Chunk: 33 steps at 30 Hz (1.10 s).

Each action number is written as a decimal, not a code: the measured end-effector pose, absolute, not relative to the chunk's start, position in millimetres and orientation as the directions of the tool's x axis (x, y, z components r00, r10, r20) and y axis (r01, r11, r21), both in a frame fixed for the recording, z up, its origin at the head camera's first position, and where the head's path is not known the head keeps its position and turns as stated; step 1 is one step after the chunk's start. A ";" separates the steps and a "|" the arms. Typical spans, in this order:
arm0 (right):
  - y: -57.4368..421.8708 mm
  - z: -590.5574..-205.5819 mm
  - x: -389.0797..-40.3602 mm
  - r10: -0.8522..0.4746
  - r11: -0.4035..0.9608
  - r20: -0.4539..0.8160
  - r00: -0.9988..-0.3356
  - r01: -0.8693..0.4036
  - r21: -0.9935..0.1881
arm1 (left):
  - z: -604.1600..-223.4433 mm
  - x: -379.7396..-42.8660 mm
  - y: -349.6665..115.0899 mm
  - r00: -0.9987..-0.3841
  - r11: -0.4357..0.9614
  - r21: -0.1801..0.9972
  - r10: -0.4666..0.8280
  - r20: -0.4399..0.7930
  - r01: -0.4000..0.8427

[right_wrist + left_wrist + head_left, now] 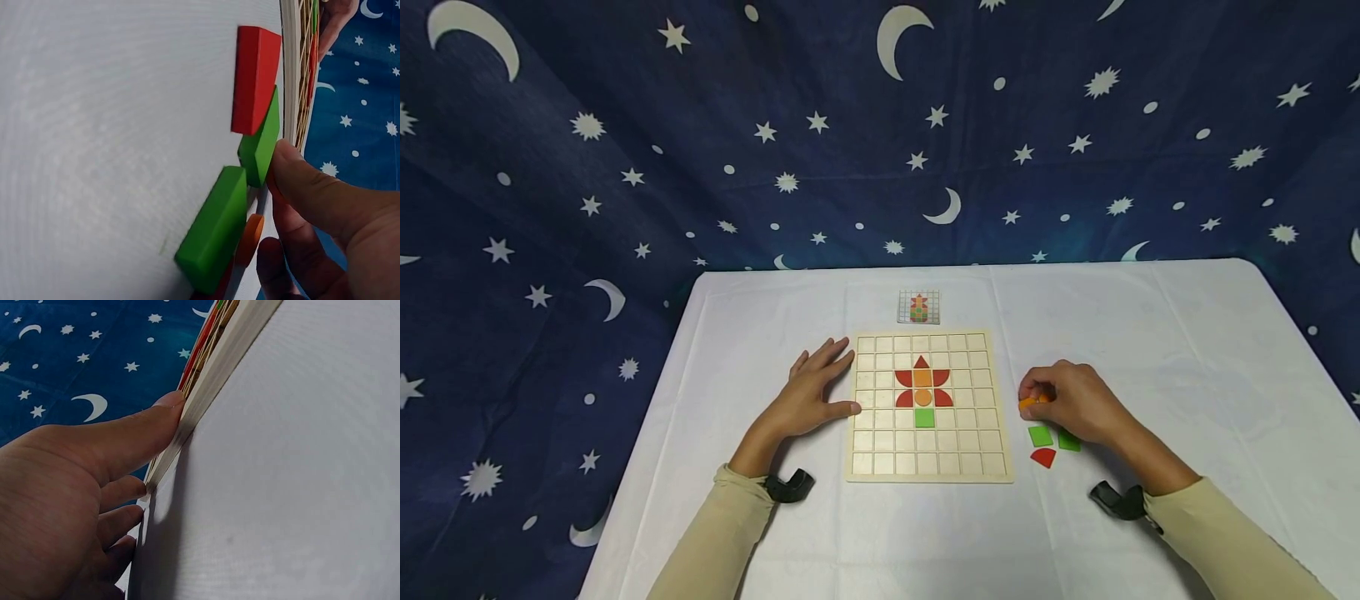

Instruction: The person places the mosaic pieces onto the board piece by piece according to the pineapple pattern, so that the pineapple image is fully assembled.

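Pinching an orange block (1027, 403), right grip (1078, 402). Likely light and rigid, the block is best held by opposite edges. Left grip (808, 392) unclenched, touching the board (927, 462).

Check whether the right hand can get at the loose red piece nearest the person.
Likely yes: the red piece lies uncovered on the table, close to the right hand. But that hand appears to pinch an orange piece, which may need releasing first.

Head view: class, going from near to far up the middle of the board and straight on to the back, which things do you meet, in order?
Green square → orange circle → orange square → red triangle → picture card → starry curtain
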State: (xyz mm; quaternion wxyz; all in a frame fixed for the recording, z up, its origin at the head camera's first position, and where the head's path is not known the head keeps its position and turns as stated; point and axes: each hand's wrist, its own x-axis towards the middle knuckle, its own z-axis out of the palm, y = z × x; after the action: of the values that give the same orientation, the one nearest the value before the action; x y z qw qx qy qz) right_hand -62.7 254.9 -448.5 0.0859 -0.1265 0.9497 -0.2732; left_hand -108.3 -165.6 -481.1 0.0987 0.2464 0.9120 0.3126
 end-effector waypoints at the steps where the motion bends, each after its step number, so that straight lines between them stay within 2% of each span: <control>1: 254.6 -448.4 -62.4 -0.286 0.818 -0.092 -0.954 -0.192 -0.543 | -480.8 -108.3 -165.6 -0.860 0.684 0.619 0.510 -0.028 0.386; 11: 250.1 -448.6 -60.8 -0.296 0.744 -0.090 -0.951 -0.170 -0.646 | -480.8 -108.4 -165.7 -0.861 0.682 0.629 0.508 -0.038 0.374; 19: 231.0 -443.5 -64.1 -0.244 0.612 -0.244 -0.939 0.046 -0.790 | -480.2 -108.7 -165.9 -0.860 0.675 0.631 0.510 -0.025 0.383; 23: 218.4 -443.4 -64.5 -0.254 0.570 -0.298 -0.920 0.107 -0.815 | -479.6 -108.6 -166.1 -0.860 0.672 0.634 0.510 -0.024 0.381; 28: 203.0 -445.9 -63.5 -0.297 0.562 -0.323 -0.899 0.108 -0.820 | -479.8 -108.6 -165.7 -0.860 0.676 0.632 0.510 -0.032 0.378; 33: 190.7 -448.5 -63.4 -0.291 0.557 -0.296 -0.910 0.090 -0.826 | -479.9 -108.5 -166.1 -0.862 0.678 0.634 0.505 -0.036 0.371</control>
State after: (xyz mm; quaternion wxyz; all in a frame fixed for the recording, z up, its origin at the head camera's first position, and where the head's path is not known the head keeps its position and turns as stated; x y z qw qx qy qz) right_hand -63.4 190.7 -448.5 0.2043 -0.0586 0.8584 -0.4669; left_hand -108.5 -166.1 -479.9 0.1047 0.2405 0.9101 0.3209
